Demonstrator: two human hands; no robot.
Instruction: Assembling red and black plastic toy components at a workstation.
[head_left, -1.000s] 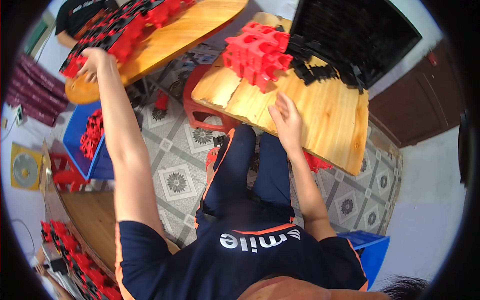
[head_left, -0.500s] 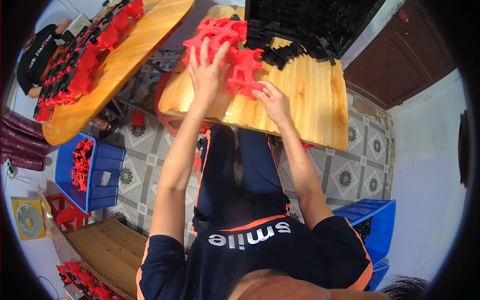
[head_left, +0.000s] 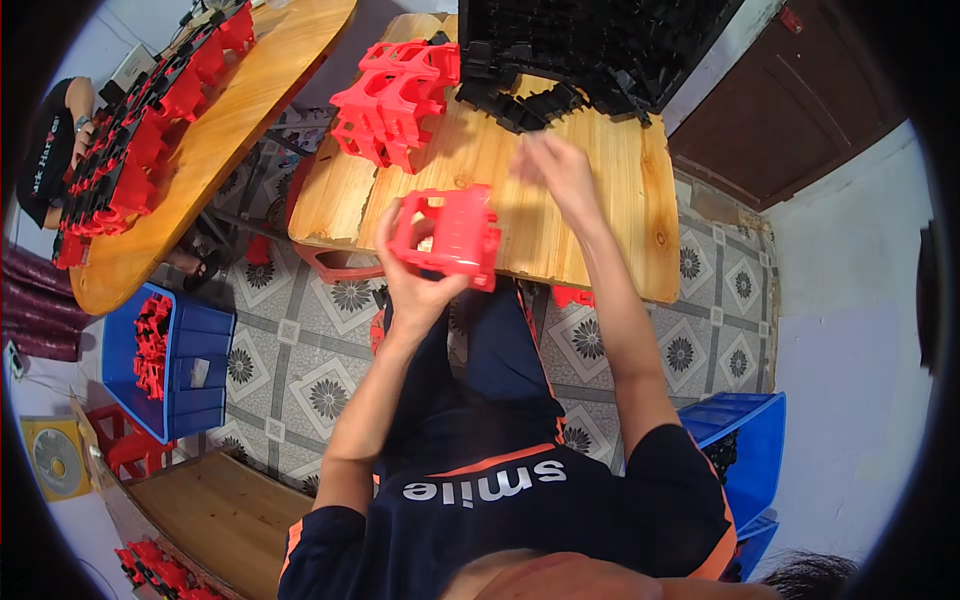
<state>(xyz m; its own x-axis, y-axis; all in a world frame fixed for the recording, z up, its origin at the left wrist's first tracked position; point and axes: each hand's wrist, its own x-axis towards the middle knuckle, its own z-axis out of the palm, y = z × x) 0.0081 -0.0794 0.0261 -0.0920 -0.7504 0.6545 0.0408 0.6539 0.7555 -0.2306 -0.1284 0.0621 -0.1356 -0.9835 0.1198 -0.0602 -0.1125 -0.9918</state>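
The left hand [head_left: 415, 285] grips a red moulded plastic frame piece [head_left: 447, 237], fingers closed around its near edge, holding it up above the front edge of the light wooden tabletop [head_left: 600, 215]. The right hand [head_left: 560, 172] hovers over the tabletop near a heap of black plastic clip parts [head_left: 530, 100], fingers loosely spread and holding nothing. A stack of red plastic frames [head_left: 395, 95] waits at the far left corner, so most pieces look unhandled; only one is in hand. Half a second earlier both hands were on that red stack; now the left has drawn one frame toward the body and the right has shifted toward the black parts.
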